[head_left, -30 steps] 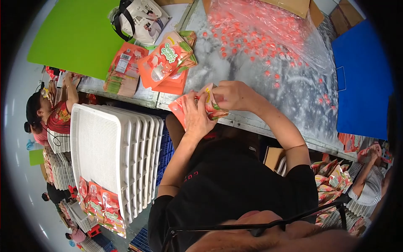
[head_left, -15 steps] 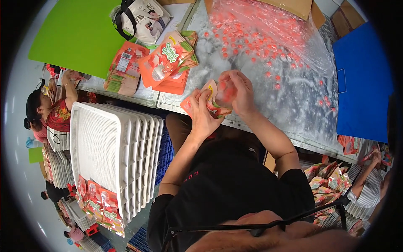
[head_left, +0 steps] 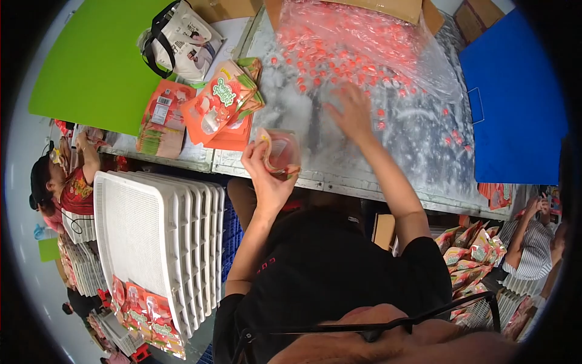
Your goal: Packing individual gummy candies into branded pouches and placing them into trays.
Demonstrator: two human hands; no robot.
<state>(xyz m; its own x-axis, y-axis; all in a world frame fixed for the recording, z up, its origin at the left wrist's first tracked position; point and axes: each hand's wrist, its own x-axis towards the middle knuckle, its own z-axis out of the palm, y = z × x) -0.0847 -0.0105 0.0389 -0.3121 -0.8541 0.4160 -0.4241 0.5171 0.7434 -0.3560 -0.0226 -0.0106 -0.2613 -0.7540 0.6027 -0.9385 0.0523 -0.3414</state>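
Observation:
My left hand (head_left: 267,181) is closed around a red and pink candy pouch (head_left: 283,150), whose mouth gapes upward at the table's front edge. Stretched out over the metal tabletop, my right hand (head_left: 353,114) has its fingers apart and shows nothing in them; motion blurs it a little. Just beyond its fingertips lie many small red wrapped candies (head_left: 347,65), spilling from a clear plastic bag (head_left: 438,77). To the left of the held pouch is a stack of flat printed pouches (head_left: 219,100).
More pouches (head_left: 162,118) lie beside a green board (head_left: 91,73) and a white tote bag (head_left: 188,45). Stacked white trays (head_left: 136,224) stand at my left, filled pouches (head_left: 470,261) at my right. A blue panel (head_left: 512,103) borders the table. Other people work at both sides.
My right hand has moved away from the pouch, forward toward the candies, and the red candies it held no longer show in it. The pouch's mouth now faces up, open. The whole view has shifted slightly.

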